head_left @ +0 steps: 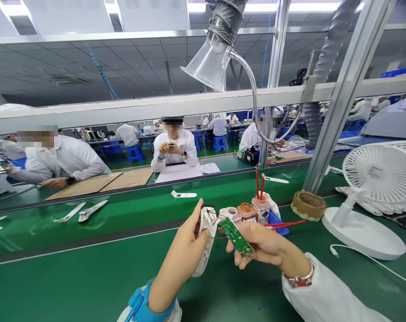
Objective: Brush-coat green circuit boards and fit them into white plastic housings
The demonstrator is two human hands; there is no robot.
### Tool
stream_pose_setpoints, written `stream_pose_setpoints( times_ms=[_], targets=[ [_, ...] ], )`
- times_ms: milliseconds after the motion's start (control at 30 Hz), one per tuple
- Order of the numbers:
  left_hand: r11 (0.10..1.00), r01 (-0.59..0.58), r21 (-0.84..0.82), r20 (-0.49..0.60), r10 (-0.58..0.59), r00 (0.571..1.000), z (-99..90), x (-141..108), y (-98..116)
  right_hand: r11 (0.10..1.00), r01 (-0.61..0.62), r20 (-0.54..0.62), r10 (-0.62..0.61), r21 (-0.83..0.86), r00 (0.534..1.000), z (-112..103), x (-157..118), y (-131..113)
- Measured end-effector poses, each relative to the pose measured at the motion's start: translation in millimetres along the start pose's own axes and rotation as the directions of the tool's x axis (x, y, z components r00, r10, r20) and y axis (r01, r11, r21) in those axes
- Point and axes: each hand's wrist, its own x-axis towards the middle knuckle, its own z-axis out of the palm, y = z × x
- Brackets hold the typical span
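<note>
My left hand (186, 248) is closed around a white plastic housing (208, 241), its open inner side facing up with a dark top end. In my right hand (256, 241) a narrow green circuit board (235, 235) is pinched between thumb and fingers, tilted, with small parts on its face. Thin wires (219, 218) run between the housing and the board near their upper ends, and a red one crosses lower down. Both pieces are held side by side above the green bench (105, 286). A blue strap is around my left wrist.
Small bottles (246, 212) with red sticks stand behind my right hand, by a blue tray (278, 222). A tape roll (308, 205) and white fan (364, 232) are at right. White parts (93, 210) lie on the green belt (136, 210). A lamp-like hood (208, 60) hangs above; people sit opposite.
</note>
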Motion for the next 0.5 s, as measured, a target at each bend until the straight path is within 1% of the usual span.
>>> stream_pose_setpoints(
  times_ms=[67, 100, 233, 367, 500],
  targets=[
    [0.992, -0.009, 0.126, 0.001, 0.009, 1.000, -4.5, -1.8, 3.3, 1.000, -0.008, 0.037, 0.008, 0.001, 0.999, -1.7, 0.3, -1.6],
    [0.987, -0.009, 0.161, 0.011, 0.007, 1.000, -5.4, -2.9, 5.0, 1.000, -0.016, 0.052, 0.015, 0.005, 0.999, -1.7, -0.2, -2.6],
    [0.976, -0.041, 0.215, 0.036, 0.034, 0.999, -2.5, -5.5, 8.9, 1.000, -0.009, 0.066, 0.010, -0.015, 0.998, 1.7, -3.1, -8.7],
    [0.946, -0.058, 0.320, 0.039, 0.048, 0.998, 0.7, -0.3, 5.7, 0.994, 0.048, 0.005, -0.048, -0.096, 0.999, 7.5, -2.4, -14.9],
    [0.887, -0.065, 0.457, 0.009, 0.069, 0.998, 2.9, 9.5, -0.7, 0.961, 0.099, -0.082, -0.124, -0.259, 0.989, 17.2, 0.6, -15.6]
  ],
)
